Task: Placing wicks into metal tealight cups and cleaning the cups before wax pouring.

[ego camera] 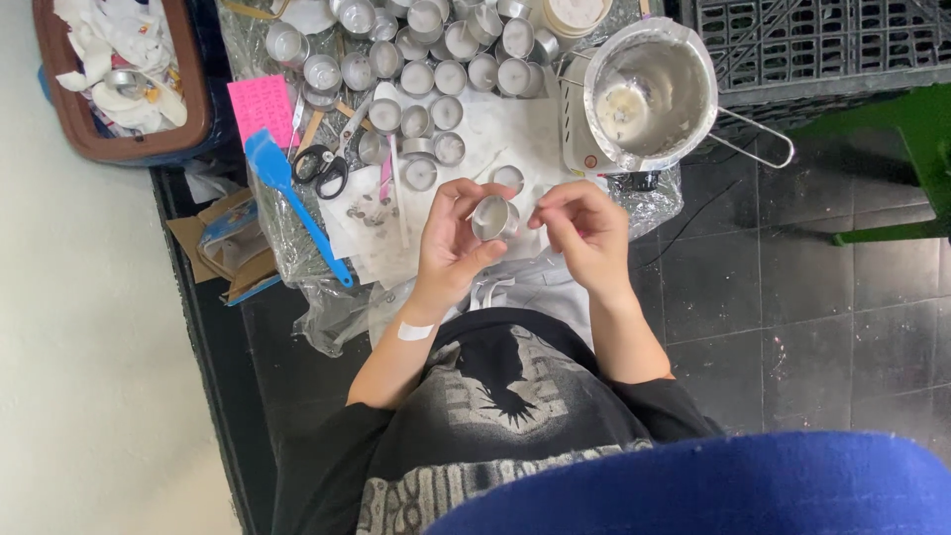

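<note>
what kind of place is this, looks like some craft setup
Likely a small home candle-making workspace: rows of small metal tealight cups, a metal melting pot with pale residue, and the left hand holding one cup.

My left hand [451, 243] curls around a small empty metal cup [494, 217], tilted on its side, while my right hand [584, 233] pinches at its rim. Just beyond my left fingers lie scissors [322, 166] and a blue spatula [293, 202]; beyond my right hand stands a steel pouring pot [649, 94].

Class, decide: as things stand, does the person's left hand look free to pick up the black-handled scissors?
Probably not at once: the left hand grips a small metal cup. The scissors lie uncovered nearby on its side.
</note>
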